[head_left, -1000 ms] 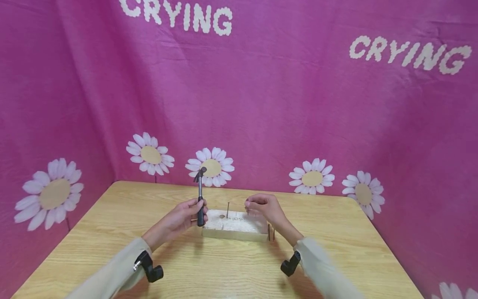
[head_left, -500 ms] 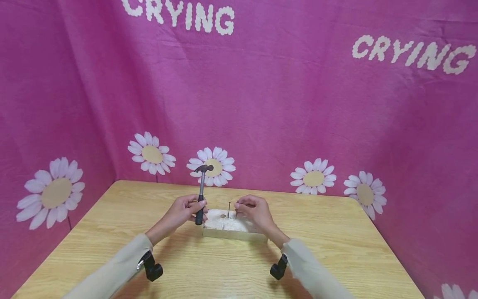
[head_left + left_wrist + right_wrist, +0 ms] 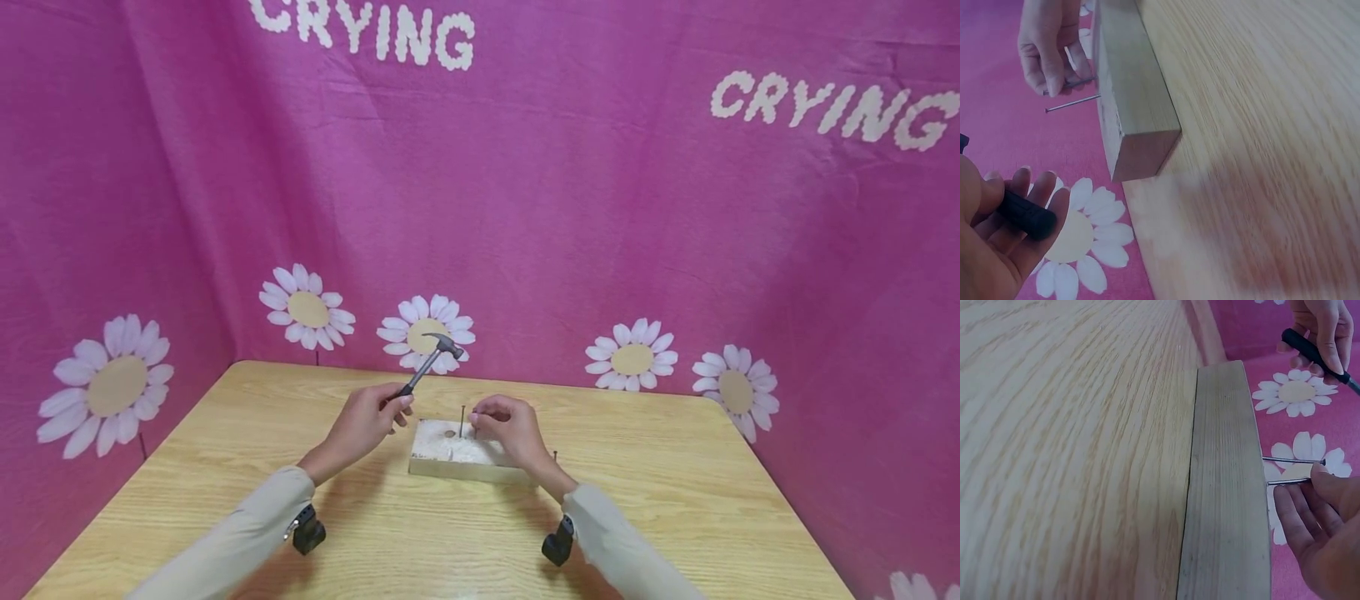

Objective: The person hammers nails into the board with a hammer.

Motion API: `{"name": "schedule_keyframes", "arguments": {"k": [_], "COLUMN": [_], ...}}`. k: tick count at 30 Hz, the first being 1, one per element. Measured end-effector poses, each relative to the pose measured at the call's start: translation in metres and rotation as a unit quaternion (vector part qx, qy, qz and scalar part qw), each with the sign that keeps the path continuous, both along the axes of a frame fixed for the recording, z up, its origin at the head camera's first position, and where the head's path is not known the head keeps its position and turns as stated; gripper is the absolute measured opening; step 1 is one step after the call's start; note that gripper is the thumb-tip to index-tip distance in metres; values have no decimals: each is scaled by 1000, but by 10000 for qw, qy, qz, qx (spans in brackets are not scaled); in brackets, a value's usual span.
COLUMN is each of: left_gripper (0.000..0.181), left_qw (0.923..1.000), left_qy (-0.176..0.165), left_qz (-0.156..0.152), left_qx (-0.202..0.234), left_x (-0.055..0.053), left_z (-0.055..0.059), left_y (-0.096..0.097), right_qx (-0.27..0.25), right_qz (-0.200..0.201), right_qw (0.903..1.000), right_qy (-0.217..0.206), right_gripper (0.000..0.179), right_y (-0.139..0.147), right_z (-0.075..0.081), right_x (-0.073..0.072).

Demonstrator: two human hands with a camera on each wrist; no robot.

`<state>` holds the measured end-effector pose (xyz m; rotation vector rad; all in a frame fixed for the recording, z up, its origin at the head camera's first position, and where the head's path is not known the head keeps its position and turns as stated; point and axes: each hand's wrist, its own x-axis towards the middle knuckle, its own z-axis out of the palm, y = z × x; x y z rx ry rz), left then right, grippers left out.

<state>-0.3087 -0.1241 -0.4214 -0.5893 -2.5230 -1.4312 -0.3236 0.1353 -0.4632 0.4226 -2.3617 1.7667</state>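
In the head view, my left hand grips a claw hammer by its black handle, the head tilted up to the right above the left part of a wooden block. One nail stands upright in the block's pale top. Just to its right, my right hand pinches a second nail between thumb and fingers. That nail is upright, its lower end right at the block's top in the right wrist view, roughly parallel to the first.
Another nail shows just past the block's right end, partly hidden behind the right wrist. A dark round spot marks the block's top. The wood-grain table meets a pink flowered cloth at its back and sides.
My right hand has moved left with its nail, to beside the standing one, and has stayed there for the last half second. The hammer in my left hand has tipped over to the right.
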Motion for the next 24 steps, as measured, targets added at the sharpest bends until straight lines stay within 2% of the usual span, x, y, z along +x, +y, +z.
{"name": "schedule_keyframes", "arguments": {"k": [5,8,12,16,22,23,24], "left_gripper": [12,10,10,7,8,8,7], "left_qw": [9949,9872,9749,9712,9778,9756,9702], "left_qy": [758,1185,1687,1840,1630,1687,1807], "left_qz": [38,137,232,232,301,308,321], "left_qx": [-662,-1054,-1433,-1497,-1279,-1371,-1580], "left_x": [-1,-2,-5,-12,-19,-20,-20], "left_z": [0,4,16,25,26,25,22], "left_y": [0,-1,-1,3,5,5,5], "right_qx": [-281,-473,-626,-492,-266,-280,-293], "right_qz": [107,298,457,424,367,361,355], "right_qw": [9994,9979,9964,9977,9990,9990,9989], "right_qy": [-179,-314,-340,-177,3,12,20], "right_gripper": [14,17,17,15,16,16,16], "right_y": [3,4,7,6,4,3,3], "right_z": [0,-1,-2,-4,-10,-11,-11], "right_x": [2,2,2,2,0,0,0]}}
